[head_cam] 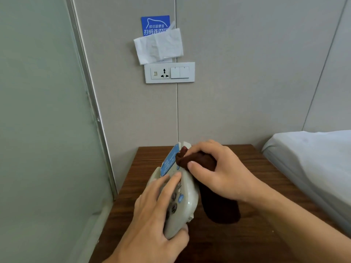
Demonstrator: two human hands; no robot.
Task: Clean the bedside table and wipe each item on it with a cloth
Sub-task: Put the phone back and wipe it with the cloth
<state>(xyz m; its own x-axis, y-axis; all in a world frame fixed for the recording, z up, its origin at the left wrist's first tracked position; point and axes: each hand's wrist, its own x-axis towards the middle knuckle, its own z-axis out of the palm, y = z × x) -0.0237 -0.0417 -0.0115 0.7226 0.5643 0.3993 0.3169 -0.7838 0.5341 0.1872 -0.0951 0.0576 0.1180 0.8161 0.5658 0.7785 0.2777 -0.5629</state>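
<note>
Lower centre: our left hand [157, 211] grips the remote control [180, 188] above the bedside table [247, 234]; our right hand [218, 171] pinches the dark cloth [197, 160] against its upper end. We judge the remote light, rigid, smooth; best held by its sides.

L hand [152, 209] low, fingers curled round grey plastic remote control [182, 194], thumb under its near end. R hand [214, 171] above-right, forearm bare, fingers & thumb pinching bunched dark brown cloth [197, 158] against remote's top.
</note>
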